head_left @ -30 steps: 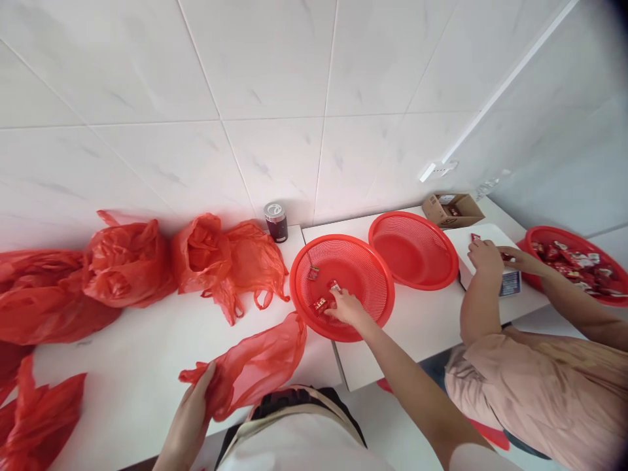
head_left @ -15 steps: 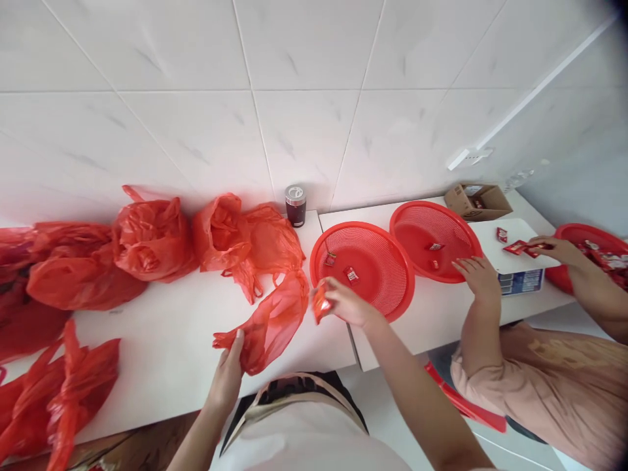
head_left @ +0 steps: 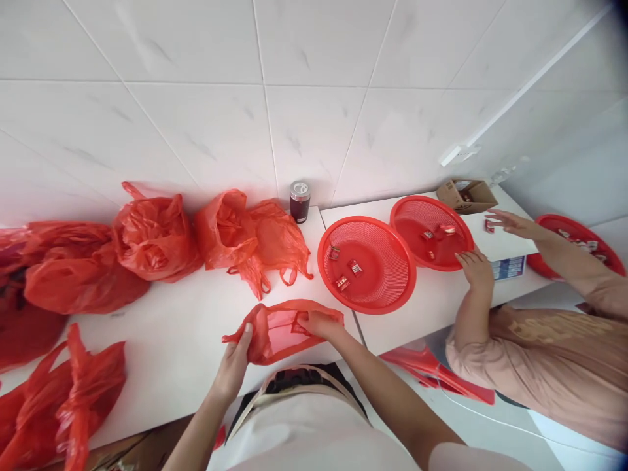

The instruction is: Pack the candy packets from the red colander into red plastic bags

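Observation:
My left hand pinches the left end of a thin red plastic bag in front of my body. The bag's mouth gapes upward. My right hand reaches into the right side of the mouth with curled fingers. Something dark red shows at its fingertips, but I cannot make out whether that is a packet or bag film. Beyond the bag stands a round red plastic basket with a few small red-and-white packets in it.
Filled red bags line the wall at left, and a tied one lies nearer. A dark tumbler stands behind. At right, a co-worker's hands are by a second red basket, a white scale and a cardboard box.
My right hand, with a red packet beside the basket before, has moved left and down into the bag. The bag's mouth has spread wide. The co-worker's far hand has moved left.

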The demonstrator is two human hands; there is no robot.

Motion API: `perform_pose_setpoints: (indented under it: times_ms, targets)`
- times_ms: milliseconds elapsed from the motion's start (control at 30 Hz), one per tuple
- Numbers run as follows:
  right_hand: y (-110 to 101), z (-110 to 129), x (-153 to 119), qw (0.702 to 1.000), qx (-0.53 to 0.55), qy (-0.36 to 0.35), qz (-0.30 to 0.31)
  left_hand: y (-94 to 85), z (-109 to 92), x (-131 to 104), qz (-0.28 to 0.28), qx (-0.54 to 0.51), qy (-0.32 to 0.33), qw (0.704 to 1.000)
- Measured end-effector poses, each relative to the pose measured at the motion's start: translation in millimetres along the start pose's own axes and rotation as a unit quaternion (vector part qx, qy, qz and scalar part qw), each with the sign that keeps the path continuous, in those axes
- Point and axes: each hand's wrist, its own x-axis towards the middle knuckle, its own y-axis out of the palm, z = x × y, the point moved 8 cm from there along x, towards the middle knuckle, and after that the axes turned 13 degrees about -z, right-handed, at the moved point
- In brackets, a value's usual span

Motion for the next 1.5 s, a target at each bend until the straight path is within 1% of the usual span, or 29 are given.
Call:
perform_pose_setpoints:
  times_ms: [67,100,200,300,367,400,433,467,533,567,600,633,667,700,733,800,867,933,1000,1100,1167,1233,1300,1400,1500]
  targets:
    - [-2,-1,1,1.000,-0.015,-0.017,-0.008,11.5,2,-1,0.049,0.022,0.006,0.999]
    - [-2,1,2,0.999,-0.015,-0.030,-0.013,15.1,3,0,0.057,0.027,0.011,0.998]
    - [1,5,4,0.998,-0.006,-0.064,-0.029,18.0,8,8,0.049,0.034,0.026,0.998]
    - [5,12,-3,0.996,0.005,-0.079,-0.040,17.8,13,16,0.052,0.050,0.029,0.997]
    - [2,23,-12,0.993,0.020,-0.105,-0.044,16.9,11,21,0.052,0.057,0.036,0.996]
    - [-3,31,-17,0.991,0.031,-0.126,-0.039,16.5,8,22,0.049,0.059,0.041,0.996]
    - [-12,40,-22,0.987,0.047,-0.154,-0.032,16.5,6,23,0.047,0.062,0.045,0.996]
    - [-25,49,-26,0.980,0.066,-0.186,-0.027,17.2,3,24,0.049,0.065,0.049,0.995]
    - [-66,57,-26,0.966,0.088,-0.236,-0.059,19.7,-2,25,0.056,0.074,0.057,0.994]
    - [-93,55,-20,0.960,0.086,-0.244,-0.106,21.3,-5,25,0.063,0.077,0.062,0.993]
    - [-123,43,-10,0.958,0.055,-0.215,-0.183,22.8,-7,24,0.071,0.080,0.069,0.992]
    - [-146,29,1,0.956,0.036,-0.182,-0.226,23.7,-9,24,0.076,0.081,0.077,0.991]
    - [-163,14,12,0.956,0.019,-0.155,-0.247,23.9,-11,23,0.079,0.083,0.086,0.990]
    - [-173,-2,24,0.958,-0.001,-0.128,-0.258,23.4,-13,23,0.079,0.086,0.095,0.989]
    - [-177,-18,35,0.961,-0.019,-0.103,-0.257,22.2,-14,22,0.078,0.088,0.103,0.988]
    - [-172,-46,52,0.964,-0.050,-0.067,-0.251,17.9,-15,22,0.067,0.095,0.111,0.987]
    - [-160,-64,62,0.964,-0.073,-0.051,-0.251,12.7,-15,23,0.050,0.098,0.110,0.988]
    - [-151,-73,67,0.961,-0.086,-0.048,-0.259,9.2,-15,23,0.037,0.094,0.107,0.989]
    - [-150,-76,71,0.959,-0.089,-0.050,-0.265,8.7,-16,23,0.034,0.086,0.107,0.990]
    - [-162,-73,80,0.957,-0.080,-0.053,-0.274,10.3,-18,24,0.029,0.076,0.112,0.990]
    - [-171,-67,88,0.954,-0.072,-0.056,-0.285,11.3,-19,24,0.022,0.072,0.115,0.991]
    - [-177,-57,98,0.952,-0.065,-0.059,-0.294,11.5,-20,24,0.015,0.072,0.114,0.991]
    - [-176,-45,109,0.951,-0.059,-0.059,-0.297,10.2,-22,22,0.006,0.075,0.118,0.990]
    - [-167,-30,123,0.954,-0.052,-0.050,-0.290,3.7,-28,19,-0.017,0.089,0.130,0.987]
    - [-159,-22,132,0.956,-0.042,-0.045,-0.288,-4.9,-28,16,-0.033,0.109,0.115,0.987]
